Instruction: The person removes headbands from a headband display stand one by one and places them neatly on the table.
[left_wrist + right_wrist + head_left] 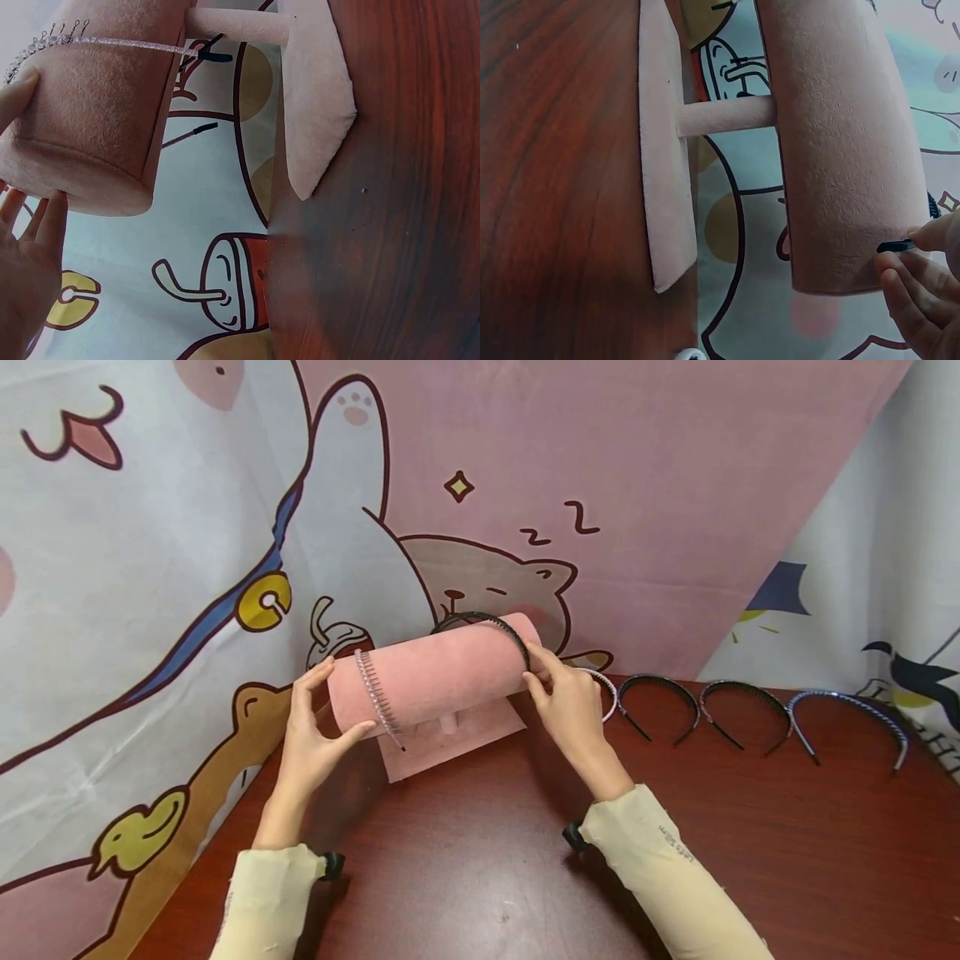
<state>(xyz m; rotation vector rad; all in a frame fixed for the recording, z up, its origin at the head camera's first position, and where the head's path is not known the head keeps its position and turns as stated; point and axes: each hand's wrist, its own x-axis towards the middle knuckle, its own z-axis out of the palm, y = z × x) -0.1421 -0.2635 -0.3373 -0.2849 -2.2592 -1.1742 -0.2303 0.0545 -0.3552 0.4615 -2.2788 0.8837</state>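
Note:
A pink plush headband stand has a padded roll (pixel 442 672) on a short post above a flat base (pixel 412 762). Its left end is held by my left hand (pixel 309 760), with the fingers at the top and the thumb low. Close to that hand, a clear beaded headband with comb teeth (pixel 371 685) hangs over the roll. At the right end, my right hand (pixel 576 714) pinches the near tip of a black toothed headband (pixel 513 633), which arches over the roll. The right wrist view shows its dark tip (pixel 895 246) between thumb and fingers.
To the right, a row of headbands lies on the brown table (pixel 480 877): a white one (pixel 609 690), two dark ones (pixel 662 678) and a blue one (pixel 847 695). A cartoon-printed cloth (pixel 637 460) rises behind the stand and along the left.

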